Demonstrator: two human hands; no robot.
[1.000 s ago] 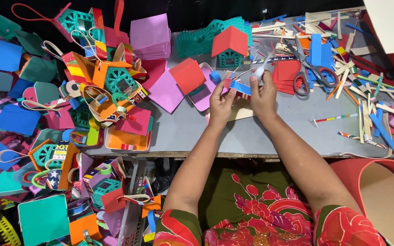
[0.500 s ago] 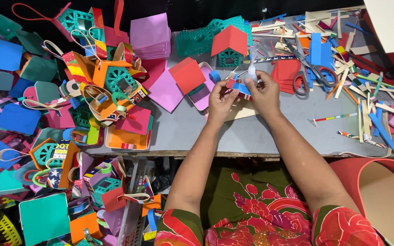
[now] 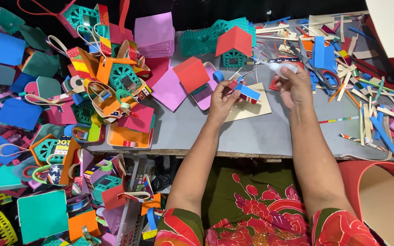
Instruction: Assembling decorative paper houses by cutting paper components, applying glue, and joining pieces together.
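2 bare hands are seen over a grey table. The left hand is closed on 1 small blue and red paper piece, pinched between thumb and fingers just above 1 cream card that lies flat on the table. The right hand is wrapped around 1 small white glue bottle, its nozzle pointed left toward the paper piece; the 2 hands are held a little apart, not touching.

Behind the hands, 1 green lattice house with a red roof is stood upright, and 1 green mesh sheet is laid beside it. 1 stack of pink squares is placed further left. 1 pair of scissors lies to the right of the right hand, among a scatter of coloured paper strips too many to be counted. 1 red folded roof piece is set left of the left hand. A large heap of finished coloured paper baskets is spread across the left side; their number cannot be told.
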